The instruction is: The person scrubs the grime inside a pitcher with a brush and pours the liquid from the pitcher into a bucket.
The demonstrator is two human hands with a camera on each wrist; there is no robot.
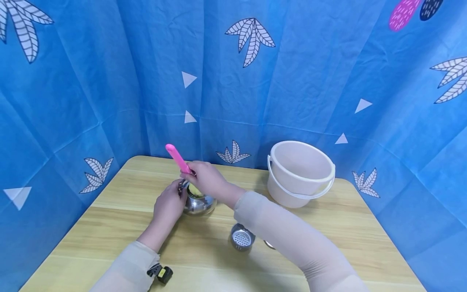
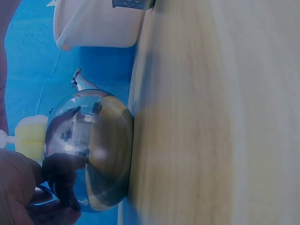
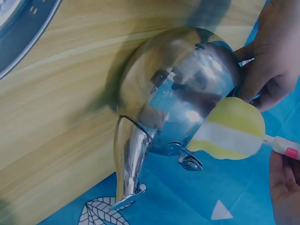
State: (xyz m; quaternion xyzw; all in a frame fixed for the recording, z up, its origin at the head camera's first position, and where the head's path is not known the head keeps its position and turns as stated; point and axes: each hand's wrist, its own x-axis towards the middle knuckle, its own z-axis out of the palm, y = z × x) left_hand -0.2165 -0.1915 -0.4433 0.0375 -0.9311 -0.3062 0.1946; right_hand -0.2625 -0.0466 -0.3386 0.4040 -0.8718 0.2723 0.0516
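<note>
A shiny round metal teapot (image 1: 200,207) stands upright on the wooden table, its mouth facing up. My left hand (image 1: 168,205) grips it at the side away from the spout, around the handle; the right wrist view shows fingers curled there. My right hand (image 1: 208,177) holds the pink handle (image 1: 177,157) of a sponge brush. Its yellow and white sponge head (image 3: 232,129) sits at the teapot's mouth, the lower end hidden inside. In the right wrist view the spout (image 3: 133,164) and a small hinged metal lug (image 3: 187,159) show on the teapot (image 3: 183,89).
A metal strainer (image 1: 242,237) with a perforated base stands on the table (image 1: 204,259), right of the teapot. A small round item (image 1: 269,245) is partly hidden by my right sleeve. Behind is a white bucket (image 1: 299,178) with its handle down. Blue curtain (image 1: 233,89) surrounds the table.
</note>
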